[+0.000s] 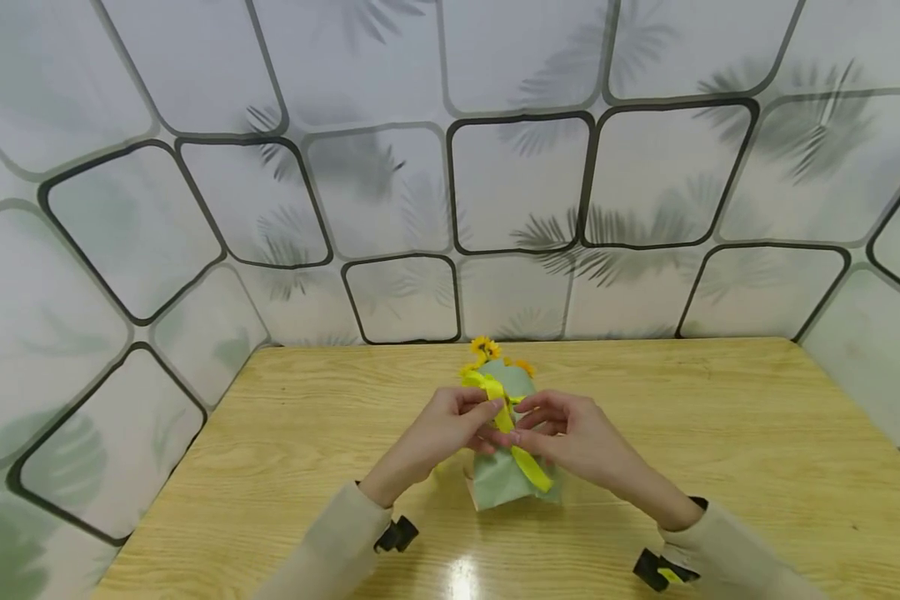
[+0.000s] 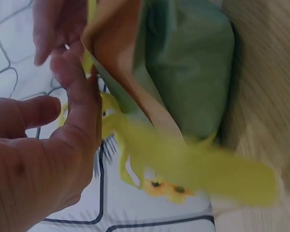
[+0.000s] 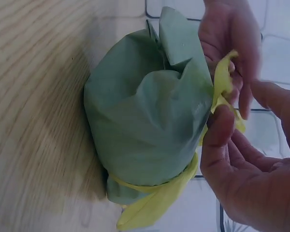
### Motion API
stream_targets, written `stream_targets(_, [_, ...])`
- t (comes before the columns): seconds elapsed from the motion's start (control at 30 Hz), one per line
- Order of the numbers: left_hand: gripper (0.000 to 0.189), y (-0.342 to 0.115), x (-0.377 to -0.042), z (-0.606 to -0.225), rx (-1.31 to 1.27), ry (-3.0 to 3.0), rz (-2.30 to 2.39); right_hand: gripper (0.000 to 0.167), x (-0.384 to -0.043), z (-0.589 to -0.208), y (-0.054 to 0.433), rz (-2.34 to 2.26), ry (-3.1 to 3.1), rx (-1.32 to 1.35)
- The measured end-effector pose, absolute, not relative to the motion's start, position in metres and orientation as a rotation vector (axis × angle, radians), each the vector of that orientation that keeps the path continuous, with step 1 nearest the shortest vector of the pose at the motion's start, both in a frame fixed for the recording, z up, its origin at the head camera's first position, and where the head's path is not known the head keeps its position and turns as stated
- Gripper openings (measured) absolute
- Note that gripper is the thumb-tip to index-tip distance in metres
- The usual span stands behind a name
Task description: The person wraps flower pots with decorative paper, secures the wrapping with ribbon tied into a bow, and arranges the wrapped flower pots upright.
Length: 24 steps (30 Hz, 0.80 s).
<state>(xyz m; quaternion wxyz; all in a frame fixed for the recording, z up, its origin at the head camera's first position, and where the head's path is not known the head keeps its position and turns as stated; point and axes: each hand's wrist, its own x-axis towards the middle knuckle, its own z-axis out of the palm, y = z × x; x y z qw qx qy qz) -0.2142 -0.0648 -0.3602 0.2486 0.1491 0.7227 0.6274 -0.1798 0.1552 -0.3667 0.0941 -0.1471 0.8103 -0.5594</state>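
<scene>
A small bouquet in green wrapping paper [image 1: 506, 479] lies on the table with its orange-yellow flowers [image 1: 485, 348] pointing away from me. Round its middle runs a bright yellow ribbon [image 1: 531, 468], whose broad loose end crosses the paper toward me. My left hand [image 1: 450, 423] holds the ribbon from the left, thumb laid over it. From the right, my right hand [image 1: 576, 432] reaches in with bent fingers, its fingertips right at the ribbon and close to the left fingertips. In the right wrist view its thumb and index finger [image 3: 218, 126] stand apart; I cannot tell whether they grip the ribbon.
The wooden table [image 1: 307, 425] spreads out on both sides of the bouquet. Behind it stands a pale cloth backdrop [image 1: 397, 192] with dark rounded outlines and leaf prints. Black straps with small blocks [image 1: 396, 534] sit at both sleeve cuffs.
</scene>
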Motion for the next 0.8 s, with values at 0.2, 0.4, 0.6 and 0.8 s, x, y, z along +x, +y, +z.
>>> stream_targets(0.2, [0.03, -0.066, -0.211, -0.359, 0.435, 1.934, 1.692, 0.028, -0.18, -0.368, 0.151, -1.562, 2.557, -0.45])
stream_targets(0.4, [0.025, -0.076, -0.209, -0.36, 0.471, 2.032, 1.626, 0.014, -0.178, -0.367, 0.159, -1.518, 2.613, -0.442])
stream_targets(0.6, [0.026, -0.073, -0.207, -0.36, 0.562, 2.034, 1.623, 0.021, -0.178, -0.372, 0.156, -1.462, 2.618, -0.559])
stream_targets(0.8, [0.027, -0.07, -0.207, -0.362, 0.575, 2.044, 1.629, 0.017, -0.177, -0.374, 0.151, -1.491, 2.61, -0.484])
